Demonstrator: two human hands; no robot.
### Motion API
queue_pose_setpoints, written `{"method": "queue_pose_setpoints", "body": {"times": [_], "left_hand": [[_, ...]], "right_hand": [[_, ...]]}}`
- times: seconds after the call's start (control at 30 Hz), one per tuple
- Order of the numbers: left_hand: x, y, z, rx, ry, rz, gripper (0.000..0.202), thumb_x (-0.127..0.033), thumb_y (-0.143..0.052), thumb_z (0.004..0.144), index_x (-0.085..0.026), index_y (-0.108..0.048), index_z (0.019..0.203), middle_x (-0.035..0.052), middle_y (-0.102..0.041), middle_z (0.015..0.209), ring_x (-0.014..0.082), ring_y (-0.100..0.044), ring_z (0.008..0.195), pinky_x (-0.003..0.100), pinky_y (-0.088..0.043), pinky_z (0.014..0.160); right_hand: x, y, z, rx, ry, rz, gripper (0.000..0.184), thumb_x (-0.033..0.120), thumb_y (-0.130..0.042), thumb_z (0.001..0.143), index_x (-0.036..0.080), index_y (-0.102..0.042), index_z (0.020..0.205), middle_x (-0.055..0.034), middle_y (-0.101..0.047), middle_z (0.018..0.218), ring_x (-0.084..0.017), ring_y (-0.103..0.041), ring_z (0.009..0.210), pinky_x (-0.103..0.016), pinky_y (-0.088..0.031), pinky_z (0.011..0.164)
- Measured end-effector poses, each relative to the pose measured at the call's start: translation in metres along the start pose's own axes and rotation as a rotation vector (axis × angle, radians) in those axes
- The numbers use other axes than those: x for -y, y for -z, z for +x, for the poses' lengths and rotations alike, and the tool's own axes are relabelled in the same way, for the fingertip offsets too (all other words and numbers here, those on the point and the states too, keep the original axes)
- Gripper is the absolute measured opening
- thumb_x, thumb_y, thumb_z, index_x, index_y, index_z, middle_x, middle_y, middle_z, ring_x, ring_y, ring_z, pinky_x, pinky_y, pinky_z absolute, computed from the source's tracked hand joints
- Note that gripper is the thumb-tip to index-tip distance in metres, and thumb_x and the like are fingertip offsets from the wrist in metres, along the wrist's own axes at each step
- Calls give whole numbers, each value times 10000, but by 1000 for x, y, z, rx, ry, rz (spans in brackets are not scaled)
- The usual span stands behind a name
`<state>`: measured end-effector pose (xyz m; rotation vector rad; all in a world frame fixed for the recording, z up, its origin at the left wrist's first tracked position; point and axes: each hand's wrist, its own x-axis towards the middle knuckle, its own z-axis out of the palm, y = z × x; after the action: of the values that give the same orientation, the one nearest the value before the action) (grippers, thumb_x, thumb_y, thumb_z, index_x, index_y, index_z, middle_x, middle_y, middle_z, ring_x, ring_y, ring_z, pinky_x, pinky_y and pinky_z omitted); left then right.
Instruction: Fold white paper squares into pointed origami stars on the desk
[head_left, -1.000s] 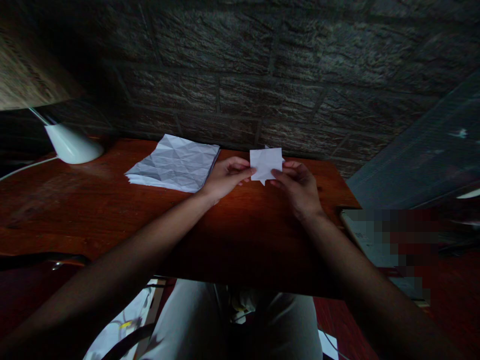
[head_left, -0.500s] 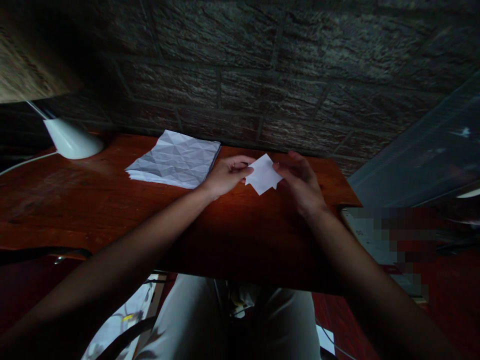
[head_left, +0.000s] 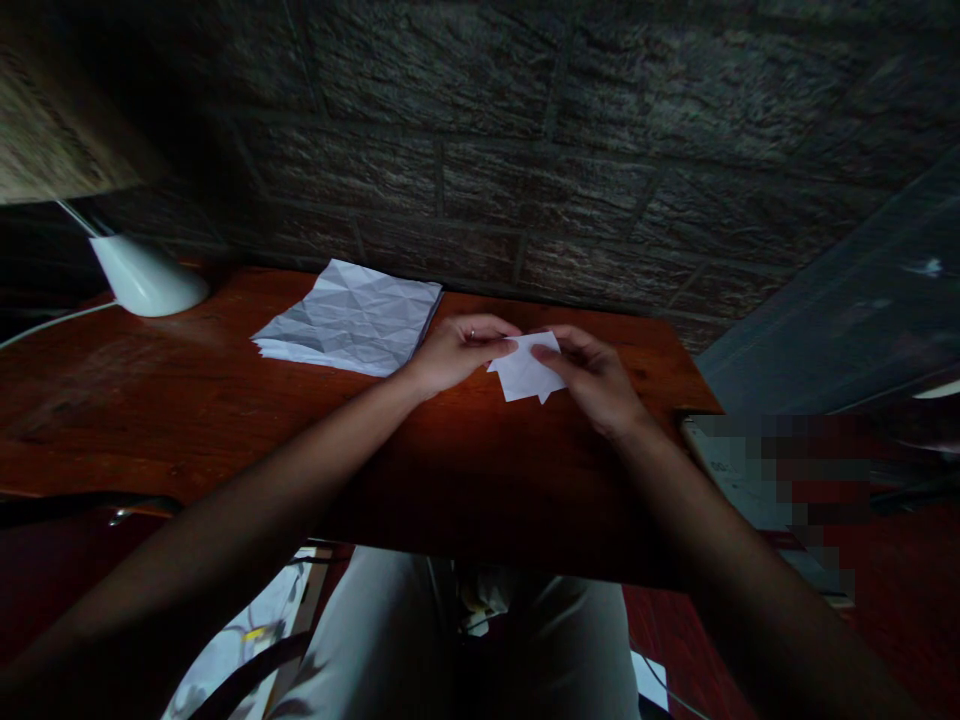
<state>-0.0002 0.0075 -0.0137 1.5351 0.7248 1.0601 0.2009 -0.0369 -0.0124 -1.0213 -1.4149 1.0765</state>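
Observation:
A small folded piece of white paper (head_left: 525, 375) lies low over the far part of the reddish wooden table (head_left: 225, 420). My left hand (head_left: 454, 352) pinches its upper left edge with fingers closed. My right hand (head_left: 596, 385) grips its upper right edge, thumb and fingers pressed on the paper. Both forearms reach in from the bottom of the view.
A stack of creased white sheets (head_left: 349, 318) lies to the left of my hands. The white lamp base (head_left: 146, 278) with a cord stands at the far left. A dark brick wall (head_left: 525, 150) backs the table. A blurred object (head_left: 780, 470) sits at the right edge.
The folded paper was held up facing me, then turned and lowered toward the table. Both hands shifted their grip on it and moved slightly down.

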Motion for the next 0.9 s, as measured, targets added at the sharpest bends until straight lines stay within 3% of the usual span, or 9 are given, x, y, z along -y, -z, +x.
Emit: {"method": "queue_pose_setpoints", "body": {"times": [0.2, 0.37, 0.63, 0.9], "left_hand": [[-4, -1, -1, -101, 185, -229, 389, -177, -841, 765, -219, -760, 1143, 20, -791, 947, 144, -717, 886, 283, -543, 836], [-2, -2, 2, -199, 322, -425, 175, -128, -813, 793, -170, -764, 955, 36, -789, 900, 131, -716, 848, 287, -558, 858], [-1, 0, 5, -235, 342, -518, 96, -153, -807, 804, -161, -782, 897, 45, -805, 871, 144, -735, 803, 279, -581, 806], [-5, 3, 5, -211, 302, -448, 125, -192, -832, 806, -154, -786, 916, 71, -814, 913, 156, -735, 809, 284, -576, 782]], "right_hand": [[-1, -2, -1, -59, 0, 66, 218, 374, -870, 743, 298, -817, 940, 17, -811, 958, -143, -663, 761, -299, -531, 709], [-4, -4, -1, -135, -5, 70, 191, 374, -869, 741, 308, -837, 917, 10, -826, 957, -169, -693, 800, -342, -561, 757], [0, -11, -6, -11, 71, -19, 205, 349, -886, 756, 318, -849, 955, 3, -842, 1054, -208, -767, 983, -432, -597, 986], [2, -15, -10, 24, 66, -57, 293, 425, -900, 754, 324, -845, 1023, -8, -844, 1071, -222, -784, 960, -451, -643, 933]]}}
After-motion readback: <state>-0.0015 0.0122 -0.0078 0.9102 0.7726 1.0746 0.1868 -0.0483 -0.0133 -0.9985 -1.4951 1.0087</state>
